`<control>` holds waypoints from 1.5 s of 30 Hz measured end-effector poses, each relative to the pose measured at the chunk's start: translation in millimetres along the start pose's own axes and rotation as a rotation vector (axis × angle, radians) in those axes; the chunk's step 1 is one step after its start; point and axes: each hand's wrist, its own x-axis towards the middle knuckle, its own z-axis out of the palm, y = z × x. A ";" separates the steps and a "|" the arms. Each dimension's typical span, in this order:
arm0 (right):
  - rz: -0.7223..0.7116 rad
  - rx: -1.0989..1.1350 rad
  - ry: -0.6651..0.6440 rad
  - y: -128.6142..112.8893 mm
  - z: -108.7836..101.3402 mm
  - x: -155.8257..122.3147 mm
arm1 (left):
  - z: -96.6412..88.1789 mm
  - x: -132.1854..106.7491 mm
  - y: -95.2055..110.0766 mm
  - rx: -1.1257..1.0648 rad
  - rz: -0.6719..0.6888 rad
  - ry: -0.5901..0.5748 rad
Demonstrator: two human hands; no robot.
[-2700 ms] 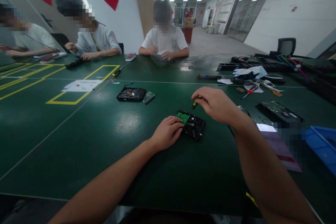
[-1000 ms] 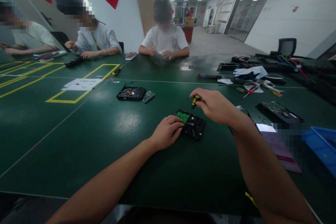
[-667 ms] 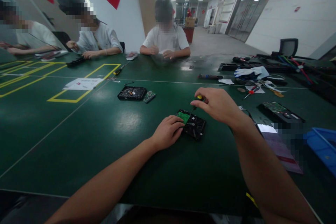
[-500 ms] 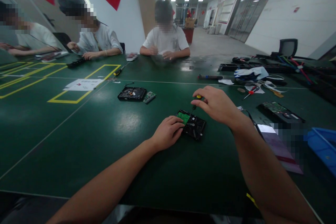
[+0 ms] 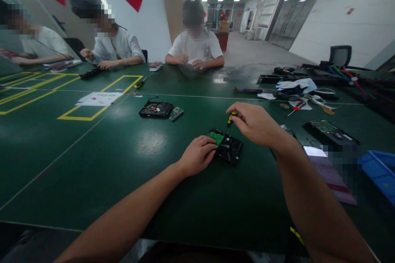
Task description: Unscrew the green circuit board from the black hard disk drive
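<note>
People: three sit across the green table [image 5: 77,172] from you: a left person [image 5: 46,43], a middle person [image 5: 117,47] and a right person [image 5: 197,47].
Paper: white paper [image 5: 100,99] lies on the left; you can't tell if it is one sheet or more.
Screwdrivers: three. A far screwdriver [image 5: 140,83] lies past the paper, your screwdriver [image 5: 231,120] is in your right hand [image 5: 254,123], and a red screwdriver [image 5: 296,109] lies on the right.
Black drives: three. An open drive [image 5: 156,109] sits on the left, your drive [image 5: 230,151] lies flat in front of you, and a third drive [image 5: 333,132] lies on the right.
Loose boards: one small board [image 5: 176,114], just beside the open drive.
Bins: one blue bin [image 5: 381,174], at the right edge.
Left grip: your left hand [image 5: 199,154] lays bent fingertips on your drive, by its green board [image 5: 216,137]; you can't tell if the thumb pinches it.
Right grip: your thumb and fingers are closed around the handle of your screwdriver. It leans a bit, its thin end down at the top edge of your drive; the very tip is too small to see.
</note>
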 end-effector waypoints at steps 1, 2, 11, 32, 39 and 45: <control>-0.015 0.004 0.005 0.5 0.4 0.2 | -0.1 0.0 0.2 0.001 0.000 0.002; -0.031 0.010 0.010 1.0 0.8 0.5 | -0.1 0.0 0.4 0.001 0.001 0.005; -0.025 0.020 -0.004 0.6 -1.3 0.4 | -1.9 0.5 2.4 -0.009 -0.014 0.008; 0.034 -0.007 -0.009 2.2 -2.8 -0.5 | -0.3 -1.8 -8.0 0.159 -0.330 0.186; 0.020 -0.023 0.014 3.4 -2.8 0.3 | 4.0 -4.0 -12.4 0.162 -0.353 0.179; 0.010 -0.053 0.025 3.3 -3.1 1.0 | 4.5 -4.2 -14.1 0.157 -0.352 0.168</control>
